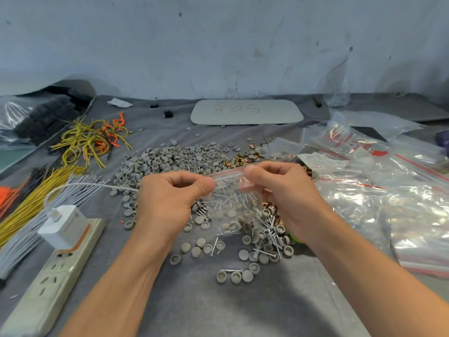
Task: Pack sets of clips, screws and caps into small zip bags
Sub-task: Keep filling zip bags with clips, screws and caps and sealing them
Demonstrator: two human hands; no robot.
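Observation:
A small clear zip bag [230, 203] with a red seal line hangs above the table, stretched between my two hands. My left hand [170, 193] pinches its top left corner and my right hand [279, 188] pinches its top right corner. A few grey caps and a brown clip show inside the bag near its bottom. Under and behind it lie a big heap of grey caps [170, 159], silver screws [269, 229] and brass-coloured clips [243, 161].
Empty zip bags [388, 190] pile up on the right. Yellow and orange wires [90, 139] and white ties lie on the left, beside a power strip [56, 276] with a white charger [63, 227]. A grey tray [246, 111] sits by the wall.

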